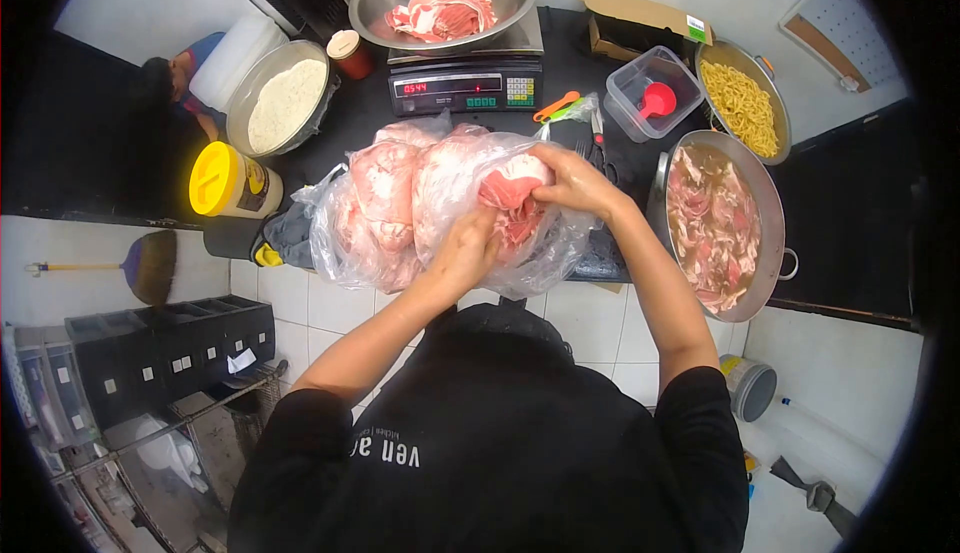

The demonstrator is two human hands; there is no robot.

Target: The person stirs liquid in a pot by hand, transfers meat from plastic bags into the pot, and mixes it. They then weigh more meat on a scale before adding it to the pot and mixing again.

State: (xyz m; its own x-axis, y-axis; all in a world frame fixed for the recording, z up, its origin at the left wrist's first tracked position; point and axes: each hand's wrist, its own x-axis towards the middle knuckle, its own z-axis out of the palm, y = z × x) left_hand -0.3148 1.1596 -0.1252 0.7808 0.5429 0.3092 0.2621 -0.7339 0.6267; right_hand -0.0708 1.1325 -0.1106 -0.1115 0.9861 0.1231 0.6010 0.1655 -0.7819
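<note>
Clear plastic bags of raw meat [385, 193] lie at the front of the black table. My left hand [467, 250] is at the opening of the right bag, its fingers curled against the red meat [511, 189]. From the right, my right hand [575, 181] grips the upper edge of that same meat, thumb on its face. Behind the bags a digital scale [463, 86] reads 0.544 and bears a steel bowl [365, 5] with meat slices inside.
Flour fills a bowl [287, 105] at left, near a yellow-lidded tub [222, 181]. Scissors [597, 133], a plastic container [672, 71], noodles [740, 103] and a pan of marinated meat [712, 223] are at right. Another person [190, 78] is at upper left.
</note>
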